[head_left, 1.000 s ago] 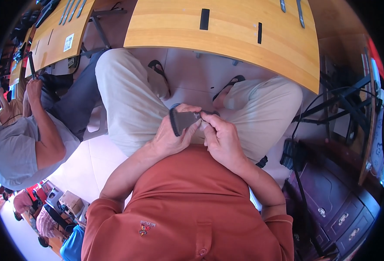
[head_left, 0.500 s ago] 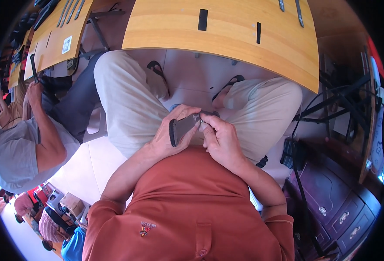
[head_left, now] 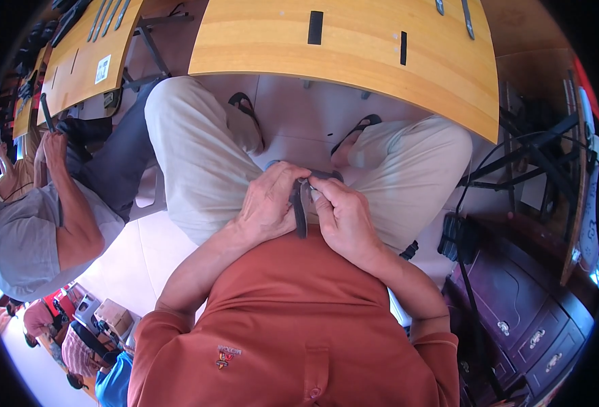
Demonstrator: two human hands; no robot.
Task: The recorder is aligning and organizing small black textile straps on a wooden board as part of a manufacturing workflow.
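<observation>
Above my lap, my left hand (head_left: 267,202) and my right hand (head_left: 345,216) meet with the fingers closed around a dark grey, flat, strip-like piece (head_left: 301,211). Its free part hangs down between the hands, almost edge-on, its end near my shirt. My left fingers press its upper part from the left. The right thumb and index finger pinch it close by. A dark bit shows past the right fingers, near my thigh; whether it is part of the same piece I cannot tell. The fingers hide the middle, so its exact kind is unclear.
A wooden table (head_left: 258,41) stands before my knees, bearing a wide black strip (head_left: 315,28), a narrow one (head_left: 403,48) and dark bars. At left sits another person (head_left: 35,230) holding a dark rod (head_left: 46,112). Purple drawers (head_left: 516,325) stand on the right.
The strip-like piece has turned from showing its broad face towards the left to hanging nearly edge-on between my hands. My left fingers have shifted over it. The neighbour's rod has tilted.
</observation>
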